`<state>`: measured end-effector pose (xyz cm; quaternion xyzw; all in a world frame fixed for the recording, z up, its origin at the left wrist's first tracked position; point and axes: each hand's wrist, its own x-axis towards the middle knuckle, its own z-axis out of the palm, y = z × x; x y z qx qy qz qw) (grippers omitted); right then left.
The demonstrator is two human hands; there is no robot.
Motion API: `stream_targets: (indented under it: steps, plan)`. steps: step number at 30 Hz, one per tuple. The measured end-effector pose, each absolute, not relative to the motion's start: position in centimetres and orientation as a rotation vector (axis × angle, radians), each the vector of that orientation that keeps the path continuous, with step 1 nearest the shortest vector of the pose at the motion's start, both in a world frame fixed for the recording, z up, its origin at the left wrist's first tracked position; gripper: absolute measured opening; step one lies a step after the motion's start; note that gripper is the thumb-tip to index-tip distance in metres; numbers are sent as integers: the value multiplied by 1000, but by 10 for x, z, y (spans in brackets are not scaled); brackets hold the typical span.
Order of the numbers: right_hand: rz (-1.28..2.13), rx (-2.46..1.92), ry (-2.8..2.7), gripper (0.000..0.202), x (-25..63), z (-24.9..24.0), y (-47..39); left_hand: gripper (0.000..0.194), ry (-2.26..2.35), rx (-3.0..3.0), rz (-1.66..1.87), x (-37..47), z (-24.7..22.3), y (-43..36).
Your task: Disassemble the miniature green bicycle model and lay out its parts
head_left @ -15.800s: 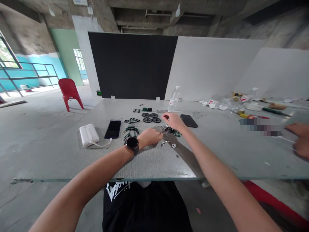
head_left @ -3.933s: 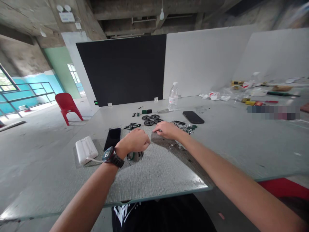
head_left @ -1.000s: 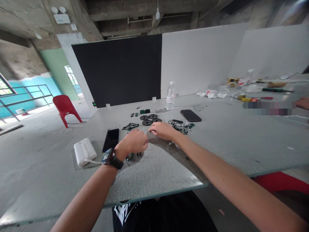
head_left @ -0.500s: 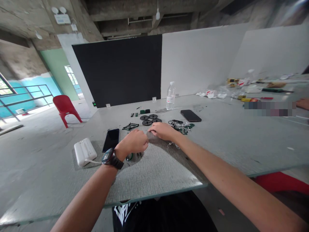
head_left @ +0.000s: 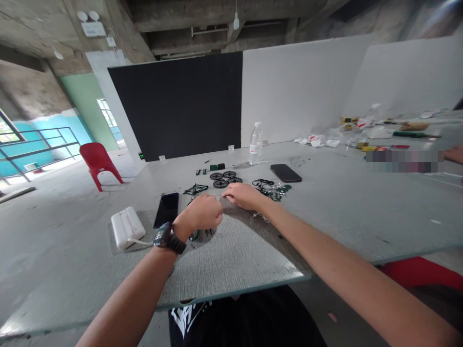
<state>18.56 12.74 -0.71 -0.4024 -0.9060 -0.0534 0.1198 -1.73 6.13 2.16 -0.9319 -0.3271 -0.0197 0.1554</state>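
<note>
My left hand (head_left: 204, 211), with a black watch on its wrist, is curled closed over the table's near middle; whatever it may hold is hidden. To its right my right hand (head_left: 241, 195) has its fingertips pinched at the tabletop, beside tiny silvery pieces (head_left: 219, 195). What lies between those fingertips is too small to make out. Several black spoked wheels (head_left: 220, 183) lie just beyond my hands. A black bicycle-like frame (head_left: 196, 189) is behind my left hand. Right of my right hand lies a pile of small green, black and silver parts (head_left: 278, 193).
A phone (head_left: 167, 210) and a white power bank (head_left: 127, 226) with a cable lie at the left. Farther back are a water bottle (head_left: 256, 143), a second phone (head_left: 286, 172) and dark green blocks (head_left: 217, 166). At the far right another person's hand (head_left: 454, 154) rests near tools.
</note>
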Motion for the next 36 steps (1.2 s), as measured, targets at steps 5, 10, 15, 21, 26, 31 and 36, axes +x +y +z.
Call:
stream_targets:
  steps: [5,10,15,21,26,31,36]
  plan:
    - [-163,-1173,-2643,33,186,-8,128,30,-914,-2590,-11,-13,19,61]
    - [-142,-1183,-2650,34,186,-8,129,29,-898,-2567,7,-11,20,58]
    - [-140,-1186,-2662,35,187,-8,128,27,-923,-2576,0,-12,21,57]
    - [-174,-1235,-2657,36,186,-8,125,28,-970,-2590,-8,-12,21,57]
    - [-212,-1229,-2659,35,186,-10,126,26,-1006,-2585,-16,-12,22,55]
    - [-230,-1211,-2658,34,185,-10,125,25,-1030,-2584,-11,-12,22,55]
    - [-223,-1205,-2663,34,185,-9,124,25,-1028,-2590,5,-12,20,58]
